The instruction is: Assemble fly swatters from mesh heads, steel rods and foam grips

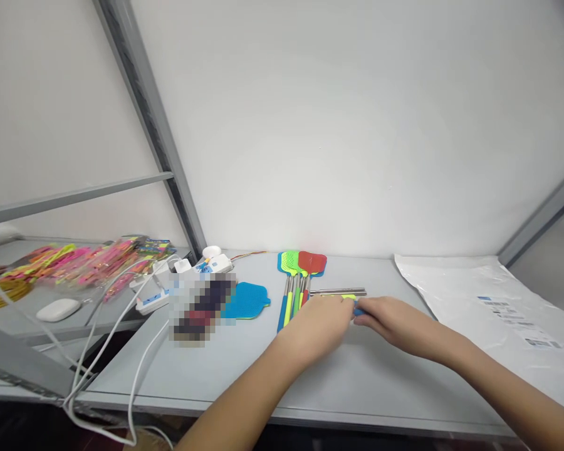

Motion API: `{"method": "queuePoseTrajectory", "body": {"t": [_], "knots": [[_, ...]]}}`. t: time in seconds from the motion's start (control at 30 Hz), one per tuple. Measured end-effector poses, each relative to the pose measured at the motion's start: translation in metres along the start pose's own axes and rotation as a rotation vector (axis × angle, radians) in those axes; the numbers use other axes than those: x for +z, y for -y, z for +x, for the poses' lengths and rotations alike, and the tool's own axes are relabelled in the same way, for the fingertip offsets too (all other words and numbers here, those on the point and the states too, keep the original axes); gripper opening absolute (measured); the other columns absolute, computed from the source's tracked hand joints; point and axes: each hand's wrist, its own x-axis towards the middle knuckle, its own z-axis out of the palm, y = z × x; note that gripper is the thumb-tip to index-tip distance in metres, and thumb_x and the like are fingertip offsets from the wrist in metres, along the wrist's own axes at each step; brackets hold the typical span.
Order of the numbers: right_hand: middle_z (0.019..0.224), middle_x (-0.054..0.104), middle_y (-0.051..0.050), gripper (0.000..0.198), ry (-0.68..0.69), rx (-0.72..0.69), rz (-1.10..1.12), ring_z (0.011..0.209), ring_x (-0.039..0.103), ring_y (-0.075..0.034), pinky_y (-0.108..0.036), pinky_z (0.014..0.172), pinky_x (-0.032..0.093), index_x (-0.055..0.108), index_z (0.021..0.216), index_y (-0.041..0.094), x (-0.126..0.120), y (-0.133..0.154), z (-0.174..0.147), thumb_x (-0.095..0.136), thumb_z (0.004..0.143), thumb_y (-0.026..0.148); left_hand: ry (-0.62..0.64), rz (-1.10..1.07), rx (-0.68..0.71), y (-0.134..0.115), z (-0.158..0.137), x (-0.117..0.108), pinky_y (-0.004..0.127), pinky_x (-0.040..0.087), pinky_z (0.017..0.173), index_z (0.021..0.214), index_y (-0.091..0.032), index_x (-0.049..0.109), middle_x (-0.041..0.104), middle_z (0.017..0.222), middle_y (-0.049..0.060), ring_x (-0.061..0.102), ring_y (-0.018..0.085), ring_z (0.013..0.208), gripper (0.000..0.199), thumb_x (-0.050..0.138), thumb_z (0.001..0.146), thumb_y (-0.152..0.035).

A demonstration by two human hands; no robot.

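Note:
My left hand [317, 326] and my right hand [388, 319] meet above the table, both with curled fingers. A short blue piece, apparently a handle [358, 308], shows between them in my right hand's fingertips. What my left fingers grip is hidden behind the hand. Just beyond lie thin metal rods [338, 292] and a bit of a yellow-green handle [352, 296]. Several fly swatters lie in a row to the left, including one with a red head [313, 262] and a green one [292, 260]; my left hand covers some of their handles. Further left are flat blue swatter heads [249, 300].
A white plastic mailer [455, 288] with printed labels covers the table's right side. Power strips [153, 302] and loose white cables [138, 382] occupy the left, beside a pixelated object [202, 310]. Bagged pink and yellow items [89, 263] lie beyond the metal shelf post [155, 125].

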Motion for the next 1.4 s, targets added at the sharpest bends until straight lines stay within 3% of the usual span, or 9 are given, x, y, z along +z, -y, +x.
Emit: {"method": "queuePoseTrajectory", "body": {"t": [0.13, 0.23, 0.47, 0.63, 0.8, 0.93, 1.07, 1.2, 1.4], "knots": [[0.084, 0.067, 0.0, 0.026, 0.182, -0.005, 0.184, 0.074, 0.062, -0.016, -0.026, 0.065, 0.043, 0.055, 0.089, 0.023, -0.007, -0.016, -0.012, 0.033, 0.099, 0.032, 0.017, 0.091, 0.121, -0.004, 0.012, 0.021, 0.034, 0.042, 0.062, 0.088, -0.016, 0.055, 0.066, 0.082, 0.008, 0.064, 0.024, 0.07, 0.015, 0.044, 0.082, -0.007], [0.083, 0.067, 0.0, 0.028, 0.199, 0.002, 0.17, 0.074, 0.062, -0.015, -0.024, 0.063, 0.042, 0.053, 0.085, 0.022, 0.002, -0.015, -0.022, 0.031, 0.1, 0.032, 0.013, 0.133, 0.162, -0.006, 0.003, 0.034, 0.035, 0.042, 0.063, 0.087, -0.017, 0.053, 0.065, 0.078, 0.006, 0.063, 0.023, 0.064, 0.013, 0.046, 0.08, -0.008], [0.067, 0.063, 0.002, 0.025, -0.004, -0.106, -0.295, 0.052, 0.058, -0.016, -0.029, 0.047, 0.022, 0.048, 0.078, 0.021, 0.043, -0.009, -0.025, 0.039, 0.099, 0.031, 0.11, 0.005, 0.049, -0.001, -0.027, 0.024, 0.031, 0.025, 0.046, 0.087, -0.021, 0.048, 0.064, 0.072, 0.0, 0.057, 0.021, 0.052, 0.022, 0.047, 0.071, -0.007], [0.063, 0.055, 0.0, 0.025, -0.228, -0.328, -0.552, 0.049, 0.051, -0.017, -0.032, 0.047, 0.02, 0.049, 0.076, 0.021, 0.044, -0.016, -0.02, 0.037, 0.098, 0.026, 0.177, -0.088, -0.028, 0.0, -0.024, 0.017, 0.031, 0.015, 0.044, 0.085, -0.023, 0.048, 0.061, 0.064, 0.001, 0.052, 0.02, 0.046, 0.008, 0.041, 0.088, -0.021], [0.059, 0.051, 0.001, 0.021, -0.375, -0.391, -0.681, 0.05, 0.045, -0.016, -0.033, 0.05, 0.024, 0.054, 0.08, 0.021, 0.036, -0.025, -0.029, 0.04, 0.095, 0.024, 0.291, -0.254, -0.08, 0.004, -0.021, 0.002, 0.029, 0.019, 0.045, 0.086, -0.023, 0.05, 0.056, 0.064, 0.001, 0.046, 0.017, 0.048, 0.032, 0.024, 0.098, -0.038], [0.072, 0.065, -0.003, 0.023, -0.514, -0.269, -0.616, 0.061, 0.057, -0.017, -0.03, 0.055, 0.032, 0.06, 0.094, 0.022, 0.023, -0.083, -0.046, 0.037, 0.097, 0.027, 0.523, -0.534, -0.172, 0.039, -0.02, -0.024, 0.025, 0.033, 0.052, 0.082, -0.021, 0.052, 0.057, 0.074, 0.001, 0.05, 0.015, 0.062, 0.039, 0.025, 0.097, -0.045], [0.066, 0.065, -0.002, 0.024, -0.493, 0.278, -0.411, 0.051, 0.057, -0.019, -0.029, 0.047, 0.035, 0.058, 0.095, 0.02, 0.022, -0.119, -0.048, 0.044, 0.095, 0.039, 0.415, -0.53, -0.333, 0.073, -0.012, -0.038, 0.026, 0.037, 0.063, 0.083, -0.021, 0.053, 0.057, 0.078, 0.001, 0.053, 0.017, 0.071, 0.044, 0.022, 0.097, -0.049], [0.092, 0.064, -0.006, 0.021, -0.275, 0.016, -0.114, 0.081, 0.061, -0.018, -0.031, 0.073, 0.048, 0.054, 0.1, 0.019, 0.055, -0.082, -0.016, 0.033, 0.097, 0.016, 0.12, -0.176, -0.424, 0.071, 0.009, -0.018, 0.028, 0.03, 0.058, 0.086, -0.023, 0.049, 0.057, 0.072, 0.001, 0.052, 0.019, 0.063, 0.035, 0.024, 0.098, -0.045], [0.097, 0.055, -0.01, 0.012, -0.301, -0.095, -0.211, 0.086, 0.052, -0.022, -0.035, 0.072, 0.045, 0.054, 0.086, 0.017, 0.092, -0.044, 0.035, 0.047, 0.095, 0.02, -0.168, 0.009, -0.439, 0.068, 0.019, 0.024, 0.029, 0.03, 0.058, 0.085, -0.023, 0.042, 0.058, 0.079, 0.001, 0.054, 0.02, 0.07, 0.026, 0.024, 0.1, -0.035]]}}
